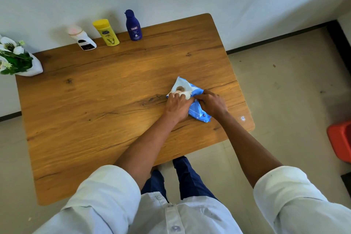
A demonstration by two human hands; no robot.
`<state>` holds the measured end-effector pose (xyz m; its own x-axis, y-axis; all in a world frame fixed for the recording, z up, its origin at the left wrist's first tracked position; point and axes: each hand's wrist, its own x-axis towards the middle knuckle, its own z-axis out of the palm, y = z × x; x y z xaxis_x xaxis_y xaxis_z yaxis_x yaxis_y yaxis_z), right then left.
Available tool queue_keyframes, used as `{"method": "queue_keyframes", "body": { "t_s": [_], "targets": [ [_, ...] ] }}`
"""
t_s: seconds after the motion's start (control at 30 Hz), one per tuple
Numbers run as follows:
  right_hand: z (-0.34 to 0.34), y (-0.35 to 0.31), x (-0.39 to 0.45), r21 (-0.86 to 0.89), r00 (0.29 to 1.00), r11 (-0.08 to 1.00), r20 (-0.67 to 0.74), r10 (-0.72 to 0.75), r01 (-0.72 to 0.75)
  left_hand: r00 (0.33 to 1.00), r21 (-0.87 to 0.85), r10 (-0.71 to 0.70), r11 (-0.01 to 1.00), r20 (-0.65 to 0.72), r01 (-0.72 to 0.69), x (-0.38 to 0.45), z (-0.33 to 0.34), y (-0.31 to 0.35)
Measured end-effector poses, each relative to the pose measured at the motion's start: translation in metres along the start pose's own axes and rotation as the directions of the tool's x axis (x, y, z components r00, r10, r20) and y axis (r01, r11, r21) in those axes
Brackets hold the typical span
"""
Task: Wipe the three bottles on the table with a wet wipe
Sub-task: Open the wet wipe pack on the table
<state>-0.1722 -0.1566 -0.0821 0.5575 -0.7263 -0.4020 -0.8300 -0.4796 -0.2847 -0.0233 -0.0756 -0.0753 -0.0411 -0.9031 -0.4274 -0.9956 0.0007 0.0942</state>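
Three bottles stand in a row at the far edge of the wooden table point(95, 100): a white bottle with a pink cap point(83, 39), a yellow bottle point(106, 32) and a dark blue bottle point(133, 26). A blue wet-wipe pack point(187, 89) lies on the right half of the table. My left hand point(177, 105) presses on the pack's near left part, fingers at its white flap. My right hand point(211, 103) grips the pack's right side, thumb and fingers pinched at the flap. No loose wipe shows.
A white vase of white flowers point(17, 59) sits at the table's far left corner. A small sticker point(243, 118) marks the table's right edge. A red object point(341, 141) stands on the floor at right. The wall runs directly behind the bottles.
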Motion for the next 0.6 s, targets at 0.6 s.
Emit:
{"method": "queue_keyframes", "body": {
  "t_s": [0.6],
  "targets": [
    [0.013,-0.012,-0.007,-0.24,0.994,0.971,-0.1,-0.041,0.015,0.999,-0.119,0.001,0.993,-0.032,-0.005,-0.011,0.013,-0.008]
  ]
}}
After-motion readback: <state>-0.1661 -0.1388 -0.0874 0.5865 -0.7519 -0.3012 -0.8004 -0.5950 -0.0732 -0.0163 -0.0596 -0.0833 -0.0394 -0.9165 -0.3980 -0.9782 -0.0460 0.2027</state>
